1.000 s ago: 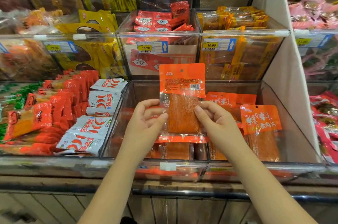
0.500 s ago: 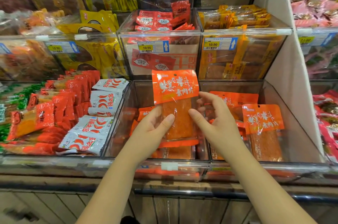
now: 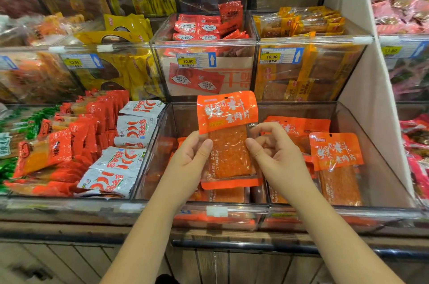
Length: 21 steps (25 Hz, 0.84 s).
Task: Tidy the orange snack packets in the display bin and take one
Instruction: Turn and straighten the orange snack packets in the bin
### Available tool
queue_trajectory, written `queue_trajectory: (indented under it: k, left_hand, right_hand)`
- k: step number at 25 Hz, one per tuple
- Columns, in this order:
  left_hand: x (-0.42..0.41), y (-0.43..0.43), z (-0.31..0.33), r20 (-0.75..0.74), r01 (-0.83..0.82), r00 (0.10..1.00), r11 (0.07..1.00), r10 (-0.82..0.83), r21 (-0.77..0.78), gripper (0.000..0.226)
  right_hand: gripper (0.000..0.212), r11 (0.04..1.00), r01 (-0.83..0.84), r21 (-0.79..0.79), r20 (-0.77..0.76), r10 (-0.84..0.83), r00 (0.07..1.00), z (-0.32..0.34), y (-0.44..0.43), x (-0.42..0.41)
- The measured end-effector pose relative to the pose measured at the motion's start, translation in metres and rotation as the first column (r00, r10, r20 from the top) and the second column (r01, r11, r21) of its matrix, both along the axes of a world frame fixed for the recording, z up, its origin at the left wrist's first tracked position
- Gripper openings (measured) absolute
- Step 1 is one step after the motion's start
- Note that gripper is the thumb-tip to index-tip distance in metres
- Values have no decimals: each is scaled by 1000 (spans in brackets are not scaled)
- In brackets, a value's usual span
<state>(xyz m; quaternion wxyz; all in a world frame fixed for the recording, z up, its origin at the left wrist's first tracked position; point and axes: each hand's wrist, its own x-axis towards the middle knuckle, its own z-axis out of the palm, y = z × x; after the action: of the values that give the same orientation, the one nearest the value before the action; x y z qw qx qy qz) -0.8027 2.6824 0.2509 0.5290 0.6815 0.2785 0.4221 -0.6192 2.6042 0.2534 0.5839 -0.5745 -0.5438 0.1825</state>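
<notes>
I hold one orange snack packet (image 3: 228, 109) upright over the clear display bin (image 3: 376, 167), its printed front facing me. My left hand (image 3: 185, 163) grips its left edge, thumb on the front and fingers behind. My right hand (image 3: 278, 158) pinches the right edge with thumb and curled fingers. More orange packets stay in the bin: one stands upright at the right (image 3: 335, 151), others lean behind my right hand (image 3: 299, 126), and some lie flat beneath the held packet.
Left of the bin are white chilli packets (image 3: 132, 130) and red packets (image 3: 81, 135). Behind and above stand bins of red sachets (image 3: 204, 28) and yellow-orange packs (image 3: 301, 21). A white divider panel (image 3: 362, 75) bounds the right side. A wooden counter front (image 3: 232, 260) runs below.
The packet was turned round from its back to its printed front. It sits slightly tilted now, and my right hand's fingers have curled in at its right edge.
</notes>
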Motion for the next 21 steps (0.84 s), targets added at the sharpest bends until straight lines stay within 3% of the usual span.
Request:
queue_trajectory:
  k: [5,13,15,19,21]
  left_hand:
    - [-1,0,1,10,-7,1000,1000,7,22,27]
    - [-2,-4,5,-8,-36,999,999,36,-7,24]
    - [-2,-5,5,-22,-48,999,999,47,-12,24]
    - [-1,-6,5,-12,-54,998,998,53,-28,25]
    - [-1,-6,5,-2,-47,999,999,47,-22,25]
  right_hand:
    - [6,1000,0,-20,9,0,1000,1,-2,0]
    - [18,1000,8,-9,104,-7,995,1,-3,-1]
    - [29,1000,8,-9,109,-7,994,0,-2,-1]
    - [74,999,-51,-9,76,52,996,-1,-1,-1]
    - [73,994,-112,-19,136,114,984,-2,0,-2]
